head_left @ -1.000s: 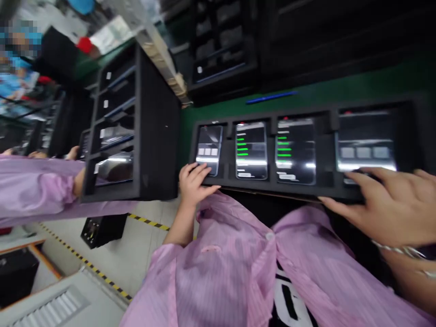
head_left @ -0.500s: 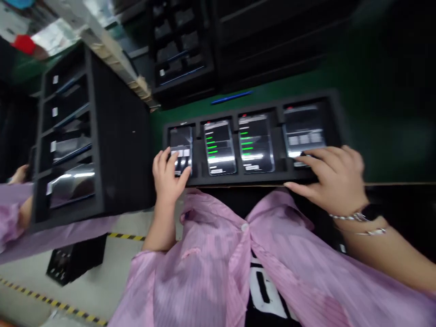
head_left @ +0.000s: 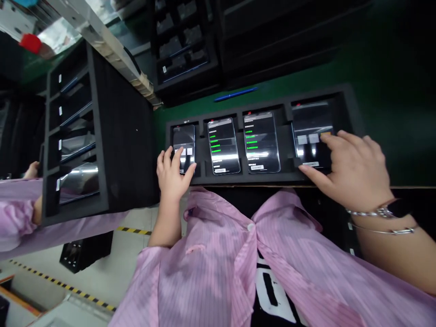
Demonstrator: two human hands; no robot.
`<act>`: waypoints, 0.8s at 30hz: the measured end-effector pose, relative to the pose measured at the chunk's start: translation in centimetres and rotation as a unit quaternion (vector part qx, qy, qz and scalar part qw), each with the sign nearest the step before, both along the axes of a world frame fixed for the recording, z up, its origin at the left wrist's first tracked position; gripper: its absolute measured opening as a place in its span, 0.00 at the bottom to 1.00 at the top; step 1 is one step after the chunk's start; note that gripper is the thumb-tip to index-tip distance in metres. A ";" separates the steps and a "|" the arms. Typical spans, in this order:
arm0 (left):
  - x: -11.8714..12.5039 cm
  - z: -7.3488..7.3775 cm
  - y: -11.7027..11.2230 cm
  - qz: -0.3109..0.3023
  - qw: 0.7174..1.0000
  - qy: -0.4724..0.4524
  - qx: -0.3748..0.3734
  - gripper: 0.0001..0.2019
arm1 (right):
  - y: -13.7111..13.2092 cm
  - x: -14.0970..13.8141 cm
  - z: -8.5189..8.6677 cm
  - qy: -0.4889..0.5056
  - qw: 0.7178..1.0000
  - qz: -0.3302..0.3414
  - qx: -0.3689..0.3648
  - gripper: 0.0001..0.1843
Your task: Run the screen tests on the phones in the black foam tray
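A black foam tray (head_left: 201, 169) lies before me with smartphones in its slots, screens lit. On the leftmost smartphone (head_left: 184, 135) rest the spread fingertips of my left hand (head_left: 173, 175). My right hand (head_left: 357, 170) is open over the rightmost smartphone (head_left: 311, 122), its index finger at an orange patch among pale squares on the screen. Its thumb lies near that phone's lower edge. Between the hands, the second smartphone (head_left: 224, 145) and the third smartphone (head_left: 261, 143) show green and white text lines, with neither hand on them. My fingers cover part of both outer screens.
A blue pen (head_left: 235, 94) lies on the green table (head_left: 384, 150) behind the tray. To the left, a tall stack of black foam trays (head_left: 124, 131) holds more phones. Another foam tray (head_left: 185, 81) stands at the back. A co-worker's sleeve (head_left: 17, 209) shows at far left.
My right hand has moved up and right across the rightmost phone, and an orange patch now shows under its index finger. My left hand stays on its phone. The view has shifted slightly.
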State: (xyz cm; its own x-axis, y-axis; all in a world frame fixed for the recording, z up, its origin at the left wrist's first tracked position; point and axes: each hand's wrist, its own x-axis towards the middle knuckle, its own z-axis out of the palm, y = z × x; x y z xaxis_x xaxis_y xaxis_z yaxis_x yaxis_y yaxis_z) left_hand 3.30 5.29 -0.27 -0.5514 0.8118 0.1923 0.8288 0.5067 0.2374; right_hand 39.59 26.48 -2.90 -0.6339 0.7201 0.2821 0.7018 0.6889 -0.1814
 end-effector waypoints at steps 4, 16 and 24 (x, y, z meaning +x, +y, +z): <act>0.0 0.0 0.1 0.002 1.000 -0.004 -0.010 0.27 | 0.3 0.3 -0.4 0.036 0.999 -0.019 0.014 0.47; 5.7 -0.6 1.1 -0.197 0.978 0.048 0.045 0.27 | -6.5 -4.9 0.6 0.081 0.977 0.196 0.021 0.31; 5.4 -1.1 1.7 -0.184 0.978 0.086 0.053 0.28 | -6.7 -5.8 0.2 0.066 0.987 0.144 0.034 0.34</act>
